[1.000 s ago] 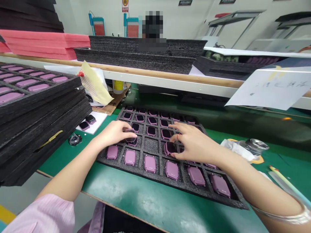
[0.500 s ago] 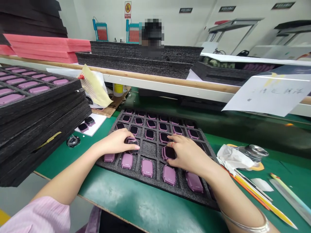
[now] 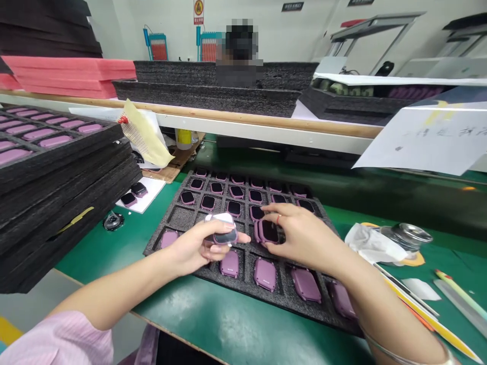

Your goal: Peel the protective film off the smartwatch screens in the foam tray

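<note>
Left hand's point(image 3: 195, 245) fingers pinch a purple-framed smartwatch point(image 3: 228, 236) above the foam tray point(image 3: 181, 218), right hand's point(image 3: 302, 225) fingers grip a second smartwatch point(image 3: 270, 232) over its cells; probably light, stiff, slick-faced, scratchable, best held by frame edges.

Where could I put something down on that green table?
Bare green table lies between the foam tray and the table's front edge. A smaller gap separates the tray from the white paper. Right of the tray is crowded: crumpled wipe, yellow stick, round metal thing.
</note>
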`<state>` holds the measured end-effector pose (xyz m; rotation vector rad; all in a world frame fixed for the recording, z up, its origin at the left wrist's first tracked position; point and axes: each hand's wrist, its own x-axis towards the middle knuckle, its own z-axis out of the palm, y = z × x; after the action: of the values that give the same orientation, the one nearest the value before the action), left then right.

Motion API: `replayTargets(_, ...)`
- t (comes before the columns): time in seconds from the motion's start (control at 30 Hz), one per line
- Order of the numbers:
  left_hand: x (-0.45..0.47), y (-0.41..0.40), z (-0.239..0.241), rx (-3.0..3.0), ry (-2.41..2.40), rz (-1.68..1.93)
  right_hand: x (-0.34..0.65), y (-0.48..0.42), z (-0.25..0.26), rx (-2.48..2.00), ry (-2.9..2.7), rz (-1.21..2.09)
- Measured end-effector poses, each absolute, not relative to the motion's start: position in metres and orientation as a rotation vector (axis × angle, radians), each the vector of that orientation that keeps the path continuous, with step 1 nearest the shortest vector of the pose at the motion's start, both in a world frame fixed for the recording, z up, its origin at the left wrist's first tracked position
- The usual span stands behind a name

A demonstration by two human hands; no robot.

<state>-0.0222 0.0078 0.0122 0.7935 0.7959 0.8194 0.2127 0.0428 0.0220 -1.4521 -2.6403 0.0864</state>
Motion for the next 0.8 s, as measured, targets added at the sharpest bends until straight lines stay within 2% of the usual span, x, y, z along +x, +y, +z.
replayTargets(0.1, -0.018, 0.006, 0.006, 0.533, 0.751, 0.863, 0.208, 0.03, 0.034, -1.24, -2.434, 0.076)
replayTargets(0.27, -0.015, 0.004, -0.003, 0.477, 0.713, 0.797, 0.183, 0.003, 0.037, -0.916, -2.248, 0.08)
replayTargets(0.53, -0.013, -0.004, -0.009, 0.646, 0.63, 0.749, 0.162, 0.001, 0.006, -0.899, -2.34, 0.268)
replayTargets(0.8, -0.021, -0.011, 0.0, 0.684, 0.477, 0.701, 0.156, -0.002, -0.002, -0.833, -2.106, 0.583)
